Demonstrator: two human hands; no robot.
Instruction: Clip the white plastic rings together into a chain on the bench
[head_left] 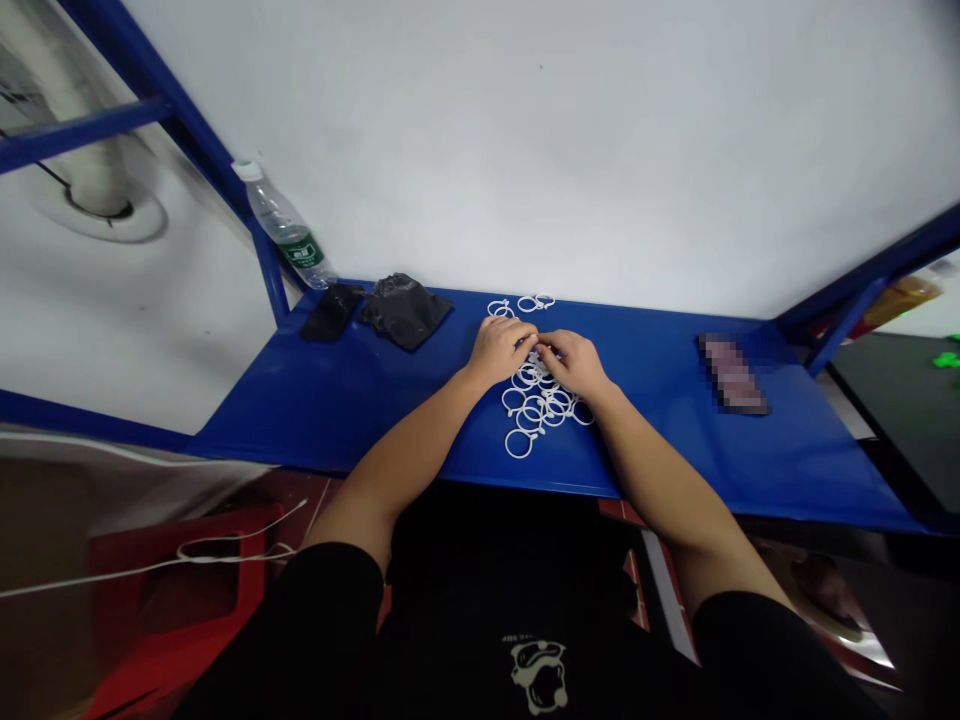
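My left hand [501,350] and my right hand [574,361] meet over the blue table, fingertips almost touching. Both are closed in a pinch, and what they hold between the fingertips is hidden. Below and between them lies a loose pile of thin white plastic rings [531,412], each with a small knob on its edge. The ring nearest the front edge [519,443] lies a little apart from the rest. Beyond my hands, near the wall, are a couple more white rings [529,304], and others [498,309] lie just past my left knuckles.
A clear bottle with a green label [304,250] leans at the back left, by a dark flat object [330,312] and a black pouch [405,310]. To the right lies a phone-like object [733,375], blurred out. Blue frame bars border the table [660,400]; a red stool [180,600] stands below left.
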